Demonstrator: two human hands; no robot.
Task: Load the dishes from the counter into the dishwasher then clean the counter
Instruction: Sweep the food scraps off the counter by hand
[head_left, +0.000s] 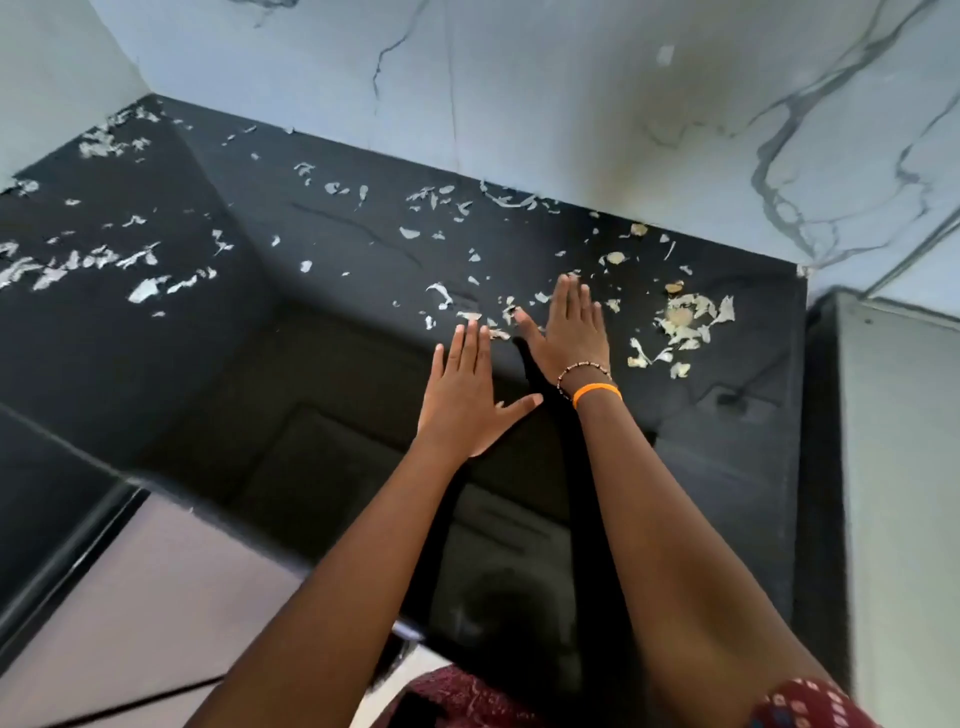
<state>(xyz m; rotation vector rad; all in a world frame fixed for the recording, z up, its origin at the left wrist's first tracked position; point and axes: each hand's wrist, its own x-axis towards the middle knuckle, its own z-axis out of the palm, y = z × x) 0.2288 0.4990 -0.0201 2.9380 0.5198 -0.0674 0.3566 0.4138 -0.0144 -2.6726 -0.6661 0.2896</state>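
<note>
A black stone counter is strewn with several pale vegetable scraps. A denser heap of scraps lies at the right. My left hand is stretched out flat over the counter, fingers straight and together, thumb spread. My right hand is flat too, a little farther forward, its fingertips among the scraps. Neither hand holds anything. No dishes are in view.
A white marbled wall backs the counter, and another wall closes the left corner. A grey appliance or cabinet stands at the right edge. Pale floor shows below the counter's front edge at the left.
</note>
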